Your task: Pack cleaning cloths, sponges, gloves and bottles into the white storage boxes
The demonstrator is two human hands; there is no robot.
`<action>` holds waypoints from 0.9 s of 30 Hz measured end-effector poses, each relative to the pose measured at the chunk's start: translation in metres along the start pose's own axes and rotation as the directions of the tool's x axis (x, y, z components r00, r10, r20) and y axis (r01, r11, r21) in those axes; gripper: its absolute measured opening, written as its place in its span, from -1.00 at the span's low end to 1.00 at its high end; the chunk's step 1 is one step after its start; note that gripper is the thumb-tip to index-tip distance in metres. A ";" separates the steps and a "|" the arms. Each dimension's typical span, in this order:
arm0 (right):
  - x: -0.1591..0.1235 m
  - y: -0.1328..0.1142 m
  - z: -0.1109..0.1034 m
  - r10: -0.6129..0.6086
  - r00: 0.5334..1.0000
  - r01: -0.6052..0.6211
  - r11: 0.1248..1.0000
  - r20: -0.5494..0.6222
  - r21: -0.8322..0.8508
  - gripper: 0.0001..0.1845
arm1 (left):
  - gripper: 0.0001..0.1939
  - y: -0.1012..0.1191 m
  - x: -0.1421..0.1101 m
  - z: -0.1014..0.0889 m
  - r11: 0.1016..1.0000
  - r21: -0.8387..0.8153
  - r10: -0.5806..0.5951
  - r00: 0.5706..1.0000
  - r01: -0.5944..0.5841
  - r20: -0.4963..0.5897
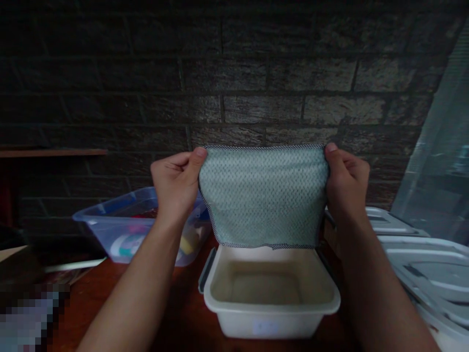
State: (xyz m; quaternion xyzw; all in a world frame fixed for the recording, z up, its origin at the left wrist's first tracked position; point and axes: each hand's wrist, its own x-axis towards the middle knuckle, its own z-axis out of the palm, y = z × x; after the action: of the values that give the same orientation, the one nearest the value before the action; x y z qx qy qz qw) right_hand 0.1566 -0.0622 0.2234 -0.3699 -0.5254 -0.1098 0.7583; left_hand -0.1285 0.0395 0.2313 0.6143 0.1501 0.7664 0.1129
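Observation:
A pale green cleaning cloth (264, 195) with a dark checked border hangs stretched between my two hands. My left hand (178, 178) pinches its upper left corner, thumb on the near side. The upper right corner is gripped by my right hand (346, 171) in the same way. Below the cloth stands a white plastic box (273, 308) without its lid, with grey side handles. Its bottom shows, and the cloth's lower edge overlaps the view of its far rim; whether they touch I cannot tell.
Behind my left arm stands a clear bluish plastic tub (106, 222) with several coloured items inside. Lidded white boxes (432, 269) are on the right. A dark brick wall (242, 73) rises behind the reddish-brown table (183, 308). A wooden ledge (54, 152) juts out at the left.

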 end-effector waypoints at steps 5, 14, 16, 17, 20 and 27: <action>0.001 -0.005 -0.002 -0.049 0.999 0.049 0.999 -0.009 0.016 -0.41 | -0.43 0.004 -0.002 -0.002 0.999 0.044 0.008 1.000 -0.007 -0.025; 0.001 0.008 -0.006 0.092 0.995 -0.092 0.996 -0.029 0.002 -0.43 | -0.62 0.005 -0.004 0.002 0.967 -0.136 -0.178 0.952 0.216 0.248; 0.001 0.009 -0.005 0.092 0.995 -0.092 0.996 -0.044 0.008 -0.43 | -0.60 0.010 -0.006 0.003 0.996 -0.009 -0.086 0.979 0.089 0.186; 0.001 0.009 -0.005 0.100 0.994 -0.099 0.995 -0.049 0.017 -0.43 | -0.60 0.012 -0.007 0.004 0.998 0.060 -0.027 0.988 0.018 0.149; 0.001 0.010 -0.003 0.151 0.987 -0.147 0.987 -0.060 0.057 -0.50 | -0.60 0.016 -0.011 0.006 0.977 0.190 0.083 0.994 -0.096 0.074; 0.001 0.019 -0.002 0.191 0.976 -0.178 0.976 -0.102 0.125 -0.73 | -0.60 0.008 -0.008 0.004 0.956 0.276 0.076 0.994 -0.097 0.084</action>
State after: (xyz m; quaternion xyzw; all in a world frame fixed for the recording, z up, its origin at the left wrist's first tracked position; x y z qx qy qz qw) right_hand 0.1689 -0.0502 0.2160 -0.3661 -0.4500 -0.0292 0.8140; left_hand -0.1226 0.0294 0.2275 0.6575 0.2256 0.7188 -0.0034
